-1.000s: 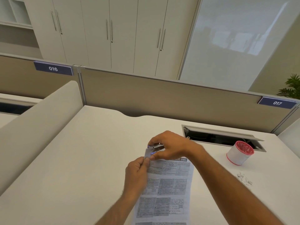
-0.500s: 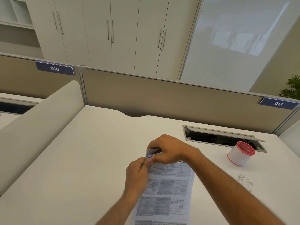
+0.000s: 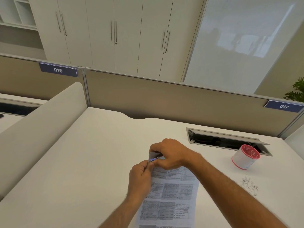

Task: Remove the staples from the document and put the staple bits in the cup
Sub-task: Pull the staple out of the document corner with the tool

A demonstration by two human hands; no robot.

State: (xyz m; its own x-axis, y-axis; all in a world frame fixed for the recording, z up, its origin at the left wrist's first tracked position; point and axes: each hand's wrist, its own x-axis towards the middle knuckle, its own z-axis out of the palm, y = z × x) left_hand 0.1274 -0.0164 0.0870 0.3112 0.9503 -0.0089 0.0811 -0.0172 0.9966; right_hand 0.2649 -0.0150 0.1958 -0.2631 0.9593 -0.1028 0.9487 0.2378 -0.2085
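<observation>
We have the printed white paper document (image 3: pixel 167 196) lying on the white desk (image 3: pixel 85 162), running from the near edge up toward the middle. Our left hand (image 3: pixel 139 176) pinches its top left corner, fingers curled round the lifted paper. Our right hand (image 3: pixel 171 153) is curled round a small metal staple remover with a blue part (image 3: pixel 153 158), held right at that same corner; the tool is mostly hidden, so we cannot tell whether its tip is under a staple yet.

We judge the step in hand to be prying a staple out of that corner. To do it well, we should keep the left pinch close beside the staple so the sheets stay taut and do not tear, slide the tip flat under the crown of the staple, then lever up slowly rather than yank. We should hold on to the freed bit instead of letting it spring away.

The white paper cup with a red rim (image 3: pixel 245 156) lies tipped toward us near the far right corner of the desk, just in front of the open cable hatch (image 3: pixel 222 139). A scatter of loose metal staple bits (image 3: pixel 250 185) sits on the desk near the right edge, apart from the cup; those also need to go in.
</observation>
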